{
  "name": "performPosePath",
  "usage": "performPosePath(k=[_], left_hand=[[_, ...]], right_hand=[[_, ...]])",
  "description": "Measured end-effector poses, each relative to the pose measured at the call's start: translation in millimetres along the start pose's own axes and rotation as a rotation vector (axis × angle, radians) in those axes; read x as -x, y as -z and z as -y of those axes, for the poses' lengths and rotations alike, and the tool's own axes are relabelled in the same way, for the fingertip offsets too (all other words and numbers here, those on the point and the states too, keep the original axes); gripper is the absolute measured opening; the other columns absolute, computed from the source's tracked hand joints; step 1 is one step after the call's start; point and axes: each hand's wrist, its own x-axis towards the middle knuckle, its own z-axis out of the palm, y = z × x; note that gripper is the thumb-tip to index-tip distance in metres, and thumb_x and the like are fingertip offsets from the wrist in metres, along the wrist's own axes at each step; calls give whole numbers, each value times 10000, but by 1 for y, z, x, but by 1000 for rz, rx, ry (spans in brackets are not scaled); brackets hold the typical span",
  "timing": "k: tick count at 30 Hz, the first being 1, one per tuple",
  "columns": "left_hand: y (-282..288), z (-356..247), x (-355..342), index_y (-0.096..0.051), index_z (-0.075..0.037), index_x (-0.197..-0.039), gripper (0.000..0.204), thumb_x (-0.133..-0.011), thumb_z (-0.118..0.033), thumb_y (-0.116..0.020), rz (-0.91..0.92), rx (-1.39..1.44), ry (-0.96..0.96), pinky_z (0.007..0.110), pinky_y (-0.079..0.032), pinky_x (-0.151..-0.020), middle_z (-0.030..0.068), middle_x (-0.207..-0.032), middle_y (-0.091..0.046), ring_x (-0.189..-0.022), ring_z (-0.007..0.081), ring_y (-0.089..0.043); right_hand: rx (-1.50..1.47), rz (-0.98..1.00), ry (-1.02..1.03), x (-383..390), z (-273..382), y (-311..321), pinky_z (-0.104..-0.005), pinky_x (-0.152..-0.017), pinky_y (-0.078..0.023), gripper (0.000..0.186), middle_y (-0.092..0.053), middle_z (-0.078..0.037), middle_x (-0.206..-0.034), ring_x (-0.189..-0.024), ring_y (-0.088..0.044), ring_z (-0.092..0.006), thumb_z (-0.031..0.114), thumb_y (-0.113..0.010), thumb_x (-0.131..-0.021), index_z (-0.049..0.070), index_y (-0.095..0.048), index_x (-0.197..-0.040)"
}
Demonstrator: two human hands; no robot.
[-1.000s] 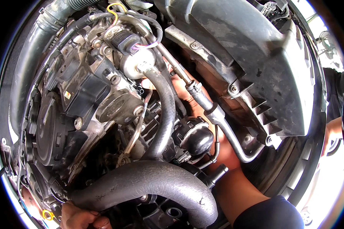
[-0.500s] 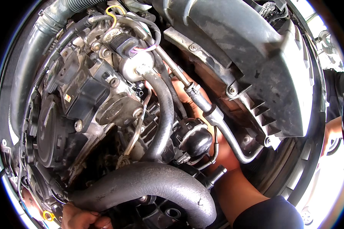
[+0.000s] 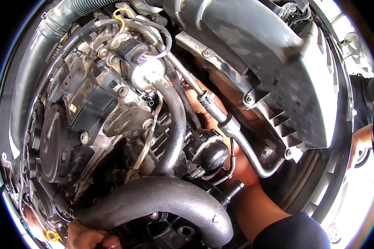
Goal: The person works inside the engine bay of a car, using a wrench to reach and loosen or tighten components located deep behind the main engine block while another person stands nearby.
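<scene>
My right forearm comes in from the lower right in a dark sleeve and reaches deep into an engine bay. It passes beneath a metal-and-rubber pipe point(image 3: 222, 118) and beside a round black cap-like part point(image 3: 212, 154). Only a piece of my right hand point(image 3: 194, 100) shows behind the pipe and a curved black hose point(image 3: 174, 120); its fingers are mostly hidden. At the lower left my left hand point(image 3: 89, 236) has curled fingers, close under the end of a thick black hose point(image 3: 158, 199). Whatever it grips is hidden.
A large black plastic housing point(image 3: 274, 70) fills the upper right. A silver canister point(image 3: 145, 74) with a black connector point(image 3: 133, 52) sits above the curved hose. A yellow dipstick ring point(image 3: 52, 235) lies left of my left hand. Another person's arm point(image 3: 362, 137) shows at the right edge.
The engine parts sit slightly further left in the picture. Fingertips of my right hand that showed beside the silver canister are now less visible. My left hand stays in nearly the same place.
</scene>
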Motion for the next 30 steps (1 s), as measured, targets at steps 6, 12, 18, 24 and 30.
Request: performPosePath(k=[6,12,18,24,30], left_hand=[[0,-1,-3,-589,34,-1024,192,-850,115,-593,-14,-48,-29,279,-482,-581,106,-825,-595,-685,188,-561],[0,0,-1,-590,35,-1025,158,-875,79,-610,-8,-52,-26,279,-487,-590,110,-830,-608,-693,193,-581],[1,1,-1,-584,37,-1039,157,-887,71,-604,-3,-17,-20,276,-486,-594,118,-848,-610,-687,190,-576],[1,-4,-6,-600,16,-955,77,-883,11,-630,-4,-76,-6,312,-468,-564,116,-775,-602,-637,223,-567],[1,-3,-6,-605,-2,-942,79,-869,21,-623,-5,-64,2,330,-470,-556,119,-764,-605,-635,235,-568]], right_hand=[[-12,8,-7,-1,2,-1,-208,-424,-331,241,-551,18,-638,-480,-478,-62,96,-764,-861,11,-631,-1043],[-40,14,-11,-1,0,1,-210,-423,-331,239,-553,16,-637,-479,-481,-63,88,-764,-858,7,-632,-1040],[-40,11,-7,-2,-1,0,-211,-422,-334,226,-559,11,-638,-477,-483,-64,93,-750,-865,3,-636,-1038],[-36,4,-1,-3,-2,-1,-213,-421,-338,212,-565,6,-640,-473,-484,-66,104,-729,-877,-1,-641,-1037],[-35,-6,6,-4,-3,-2,-214,-420,-341,201,-572,1,-641,-469,-485,-67,115,-708,-888,-5,-646,-1037]])
